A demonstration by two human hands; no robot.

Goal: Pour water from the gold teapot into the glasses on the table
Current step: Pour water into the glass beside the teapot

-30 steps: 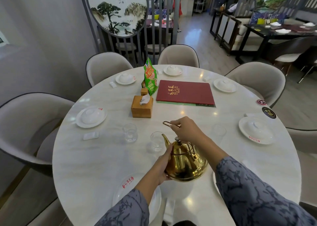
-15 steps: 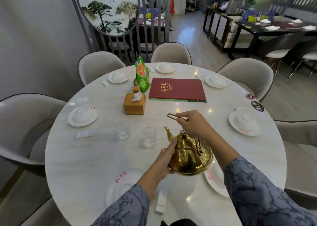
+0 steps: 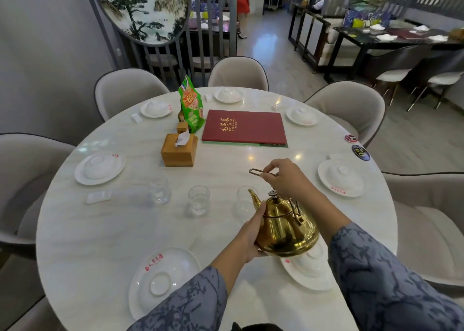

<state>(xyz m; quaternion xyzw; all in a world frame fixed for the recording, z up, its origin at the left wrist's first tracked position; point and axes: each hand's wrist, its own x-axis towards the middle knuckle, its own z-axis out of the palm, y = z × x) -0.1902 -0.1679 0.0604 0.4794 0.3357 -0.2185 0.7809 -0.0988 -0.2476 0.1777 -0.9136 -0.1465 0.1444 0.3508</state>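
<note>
Gold teapot: The gold teapot (image 3: 283,226) is up in the air, over the near side of the table (image 3: 100,230). It hangs just above a white plate (image 3: 298,281) that has a bowl on it. Its lid (image 3: 273,194) is on.
Spout: The spout (image 3: 254,198) points away from the person. Its tip is right next to the right glass (image 3: 244,201).
Right hand: The right hand (image 3: 285,177) is closed round the thin handle (image 3: 259,172) and holds the pot up.
Left hand: The left hand (image 3: 251,232) cups the side of the pot with the thumb against it. The other fingers go under the pot, where I cannot see them.
Step now: The pot is being lined up with the right glass. No water is coming out.
Next move: I think the spout has to go over the top of the glass. Then the pot must tip slowly, so nothing spills.
Glasses: Three glasses stand in a row. The middle glass (image 3: 198,200) and the left glass (image 3: 159,190) may have a little water in them, but they are see-through and it is hard to tell. The right glass looks empty.
Farther out: A wooden tissue box (image 3: 178,151), a red menu (image 3: 243,128) and a green bag (image 3: 191,104) sit in the middle of the table.
</note>
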